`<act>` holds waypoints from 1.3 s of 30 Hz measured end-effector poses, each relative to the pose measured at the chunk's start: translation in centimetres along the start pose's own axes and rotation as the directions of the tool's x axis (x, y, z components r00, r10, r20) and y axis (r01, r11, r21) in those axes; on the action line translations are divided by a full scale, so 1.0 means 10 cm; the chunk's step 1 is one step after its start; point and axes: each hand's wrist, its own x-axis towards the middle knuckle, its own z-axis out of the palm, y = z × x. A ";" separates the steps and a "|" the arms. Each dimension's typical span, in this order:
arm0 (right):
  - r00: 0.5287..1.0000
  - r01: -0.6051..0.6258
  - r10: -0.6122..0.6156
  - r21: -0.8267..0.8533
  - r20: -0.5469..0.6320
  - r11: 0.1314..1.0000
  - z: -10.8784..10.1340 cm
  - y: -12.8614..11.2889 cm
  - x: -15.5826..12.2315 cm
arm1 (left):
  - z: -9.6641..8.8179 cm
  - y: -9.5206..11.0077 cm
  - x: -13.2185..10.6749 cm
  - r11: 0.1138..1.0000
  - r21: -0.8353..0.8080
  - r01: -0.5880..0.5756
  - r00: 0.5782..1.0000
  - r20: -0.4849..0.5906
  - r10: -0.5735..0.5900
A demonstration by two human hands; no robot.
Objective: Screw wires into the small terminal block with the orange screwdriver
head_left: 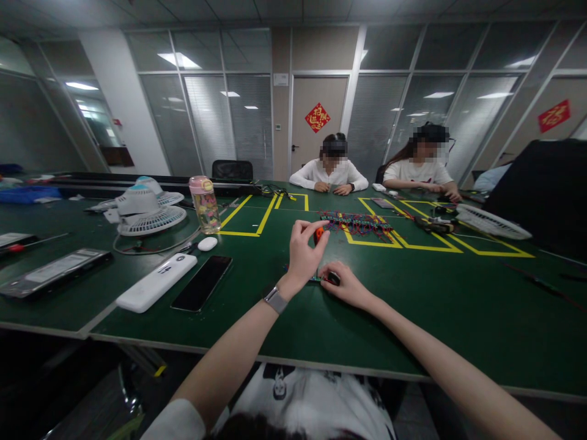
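My left hand (303, 252) is raised above the green table (413, 305), its fingers pinched on a small red and black part (318, 234). My right hand (347, 285) rests on the table just below and to the right, its fingers curled over a small dark part (332, 279) on a thin strip. A pile of red, blue and green wired pieces (360, 222) lies a short way beyond both hands, inside yellow tape lines.
To the left lie a black phone (202, 282), a white power bank (156, 281), a white mouse (207, 243), a pink-capped bottle (204, 205) and a white fan (145, 212). Two people sit at the far side. Another fan (490, 222) lies at the right.
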 end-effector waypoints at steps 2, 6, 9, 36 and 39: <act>1.000 -0.003 0.003 0.003 0.005 1.000 0.00 0.00 0.00 | 0.00 -0.01 0.00 1.000 -0.011 0.005 1.000 0.023 -0.005; 1.000 0.000 0.000 0.012 0.011 1.000 -0.01 0.00 0.00 | 0.01 -0.05 -0.01 0.994 -0.108 -0.009 0.997 0.080 0.018; 1.000 -0.004 0.004 0.012 0.014 1.000 -0.01 -0.01 0.00 | 0.03 -0.06 0.00 0.988 -0.156 -0.011 0.995 0.094 0.026; 1.000 -0.020 0.020 -0.012 0.020 1.000 -0.01 -0.02 0.00 | 0.00 0.01 -0.01 0.991 -0.124 -0.044 0.998 0.049 0.050; 1.000 -0.017 0.017 0.000 0.019 1.000 -0.01 -0.01 0.00 | 0.01 -0.01 -0.01 0.986 -0.158 -0.042 0.997 0.057 0.051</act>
